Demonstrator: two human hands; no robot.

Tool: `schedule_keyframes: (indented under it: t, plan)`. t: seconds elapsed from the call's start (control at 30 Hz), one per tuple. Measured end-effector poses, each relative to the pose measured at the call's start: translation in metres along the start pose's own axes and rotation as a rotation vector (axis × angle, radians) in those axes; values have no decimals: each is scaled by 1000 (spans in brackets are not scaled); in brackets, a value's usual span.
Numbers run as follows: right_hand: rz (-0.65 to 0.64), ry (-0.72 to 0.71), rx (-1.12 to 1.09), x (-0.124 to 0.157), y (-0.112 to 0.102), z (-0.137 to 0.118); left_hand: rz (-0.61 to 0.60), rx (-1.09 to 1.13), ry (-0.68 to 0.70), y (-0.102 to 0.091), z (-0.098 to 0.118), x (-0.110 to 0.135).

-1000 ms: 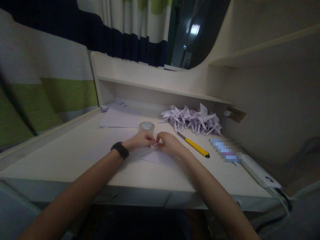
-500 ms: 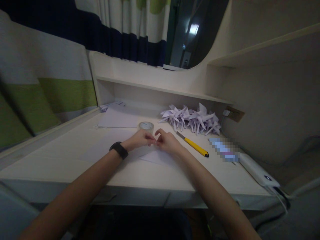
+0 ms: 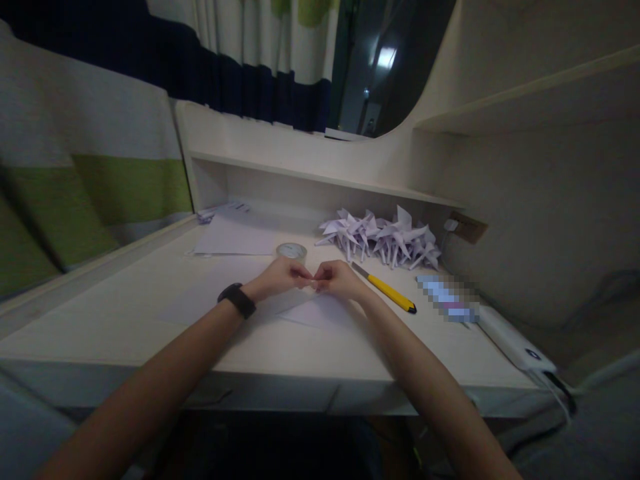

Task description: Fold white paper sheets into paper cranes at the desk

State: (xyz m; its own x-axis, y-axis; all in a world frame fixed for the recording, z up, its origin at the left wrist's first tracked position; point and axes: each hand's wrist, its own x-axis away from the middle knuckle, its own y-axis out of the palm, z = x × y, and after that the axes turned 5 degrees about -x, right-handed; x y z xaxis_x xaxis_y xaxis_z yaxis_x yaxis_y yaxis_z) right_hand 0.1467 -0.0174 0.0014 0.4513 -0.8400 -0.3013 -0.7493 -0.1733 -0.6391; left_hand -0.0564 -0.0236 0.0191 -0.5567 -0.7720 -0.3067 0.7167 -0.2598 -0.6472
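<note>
My left hand (image 3: 281, 277) and my right hand (image 3: 339, 279) meet fingertip to fingertip over the middle of the desk. Both are closed in a pinch around something small and pale, too small to make out. Just beneath them, white paper (image 3: 315, 312) lies on the desktop, partly covered by my hands. A roll of clear tape (image 3: 291, 251) rests right behind my left hand. To the right of my right hand lies a yellow utility knife (image 3: 390, 293), its blade end pointing away from me.
White paper pinwheels (image 3: 383, 237) are heaped at the back right. Paper sheets (image 3: 235, 233) lie at the back left. A phone-like item (image 3: 447, 299), blurred out, and a white power strip (image 3: 515, 340) with cables line the right side. A shelf (image 3: 320, 179) overhangs the back.
My right hand's fingers have curled in closer, and its fingertips now press against those of my left hand. The things on the desk have stayed in place.
</note>
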Motion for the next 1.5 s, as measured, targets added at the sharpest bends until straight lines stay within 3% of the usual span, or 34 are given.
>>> schedule_keyframes:
  t: [0.17, 0.47, 0.6, 1.0, 1.2, 1.5]
  plan:
    - [62, 2, 87, 1, 0, -8, -9, 34, -83, 2, -3, 0]
    - [-19, -87, 228, 5, 3, -15, -11, -47, -2, -2, -7, -3]
    - [8, -109, 286, 5, 3, -17, 29, -41, -5, 1, -8, -3]
    - [147, -96, 312, 5, 4, -20, 135, -73, -58, 3, -17, -4]
    - [219, -135, 335, 5, 6, -17, 112, -50, -98, 3, -15, -5]
    - [173, -81, 224, 0, -11, -9, 164, -238, -61, 3, -23, -5]
